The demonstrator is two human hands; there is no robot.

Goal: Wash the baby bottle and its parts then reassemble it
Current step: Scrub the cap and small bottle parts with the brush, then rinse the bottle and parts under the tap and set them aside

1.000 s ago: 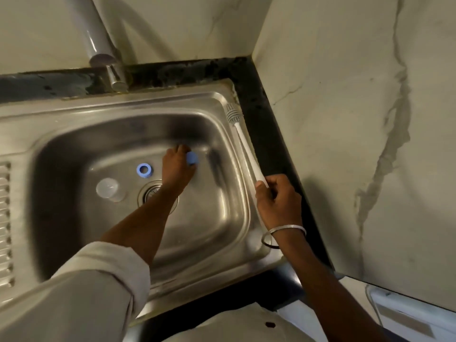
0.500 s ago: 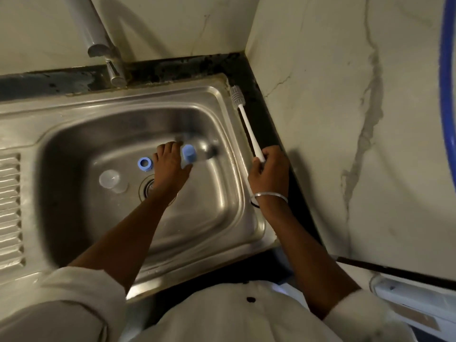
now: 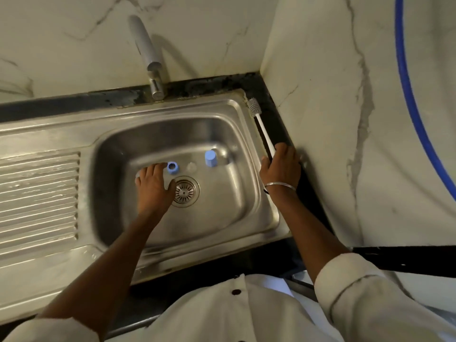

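Note:
Down in the steel sink [image 3: 172, 112], my left hand [image 3: 154, 188] reaches with spread fingers over a pale clear part that is mostly hidden under its fingertips. A blue ring [image 3: 172, 167] lies just right of those fingertips. A small clear piece [image 3: 191, 166] sits beside the ring, and a blue cap [image 3: 210, 157] stands upright farther right. My right hand [image 3: 281, 166] rests at the sink's right rim and holds the handle end of a white bottle brush [image 3: 262, 129], whose bristle head points to the back corner.
The drain strainer [image 3: 185, 191] is right of my left hand. A faucet [image 3: 148, 53] rises behind the basin. A ribbed drainboard [image 3: 37, 193] lies to the left. Marble walls close the back and right, with a blue hose [image 3: 407, 95] on the right wall.
My left hand let go of the blue cap, now standing upright, and moved left past the blue ring to the clear part. My right hand laid the brush along the rim.

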